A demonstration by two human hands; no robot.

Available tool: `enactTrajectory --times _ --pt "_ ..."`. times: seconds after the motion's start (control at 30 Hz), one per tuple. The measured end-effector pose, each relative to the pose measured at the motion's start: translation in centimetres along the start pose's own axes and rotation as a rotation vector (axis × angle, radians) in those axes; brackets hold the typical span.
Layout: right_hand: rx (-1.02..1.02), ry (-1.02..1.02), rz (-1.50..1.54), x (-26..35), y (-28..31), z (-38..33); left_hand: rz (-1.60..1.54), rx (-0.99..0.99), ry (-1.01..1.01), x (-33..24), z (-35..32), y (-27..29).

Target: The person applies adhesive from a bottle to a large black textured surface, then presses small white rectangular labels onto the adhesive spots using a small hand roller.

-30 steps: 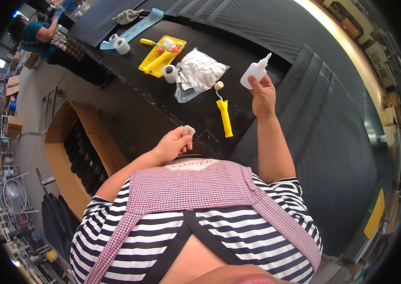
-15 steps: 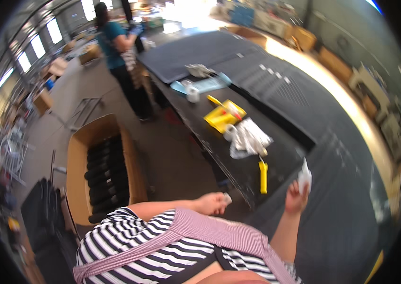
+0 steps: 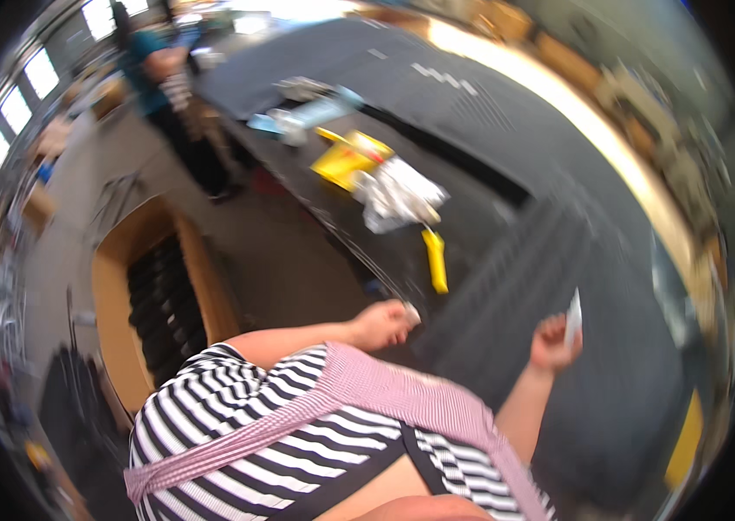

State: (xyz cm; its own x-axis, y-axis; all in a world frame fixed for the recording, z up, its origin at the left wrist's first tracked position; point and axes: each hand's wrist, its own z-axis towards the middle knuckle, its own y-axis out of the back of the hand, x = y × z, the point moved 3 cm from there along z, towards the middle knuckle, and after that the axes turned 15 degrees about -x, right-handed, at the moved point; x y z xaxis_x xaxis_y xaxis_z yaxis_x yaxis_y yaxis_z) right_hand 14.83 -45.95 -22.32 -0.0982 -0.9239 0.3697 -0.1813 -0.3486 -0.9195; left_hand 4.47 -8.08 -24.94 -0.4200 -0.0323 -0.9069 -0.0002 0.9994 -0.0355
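My left hand point(image 3: 380, 326) is closed at the near edge of the black table, pinching a small white piece point(image 3: 412, 313) too blurred to name. Over the right side of the table, my right hand point(image 3: 554, 346) is wrapped round a white squeeze bottle point(image 3: 574, 318) with its pointed nozzle upward. On the dark tabletop ahead lie a yellow-handled tool point(image 3: 435, 262), a crumpled clear plastic bag point(image 3: 398, 195) and a yellow packet point(image 3: 354, 159). Dark ribbed sheet material point(image 3: 515, 269) covers the table between my hands.
Left of the table, an open cardboard box point(image 3: 111, 295) holds several black rolls. A light blue strip point(image 3: 320, 111) lies farther up the table. Another person point(image 3: 168, 95) stands at its far left side. Near the lower left is a black padded object point(image 3: 77, 395).
The view has swung, so the table and its contents appear shifted left and up. Both hands keep their holds; the bottle has turned and shows narrower.
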Motion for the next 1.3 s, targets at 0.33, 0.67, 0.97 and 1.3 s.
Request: enactTrajectory --times 0.33,0.67,0.97,1.3 --pt "-0.458 0.145 -0.075 9.1 3.1 -0.8 0.084 0.055 -0.175 -1.3 4.6 -10.9" --pt "-0.601 0.193 -0.390 13.8 7.3 6.0 0.469 0.090 -0.852 -2.4 7.6 -16.1" --pt "-0.536 0.448 -1.071 14.5 7.1 14.4 0.565 0.111 -0.898 -1.9 9.0 -17.4" --pt "-0.387 0.432 -1.226 14.2 8.0 15.3 0.599 0.099 -0.913 -2.0 9.3 -17.7"
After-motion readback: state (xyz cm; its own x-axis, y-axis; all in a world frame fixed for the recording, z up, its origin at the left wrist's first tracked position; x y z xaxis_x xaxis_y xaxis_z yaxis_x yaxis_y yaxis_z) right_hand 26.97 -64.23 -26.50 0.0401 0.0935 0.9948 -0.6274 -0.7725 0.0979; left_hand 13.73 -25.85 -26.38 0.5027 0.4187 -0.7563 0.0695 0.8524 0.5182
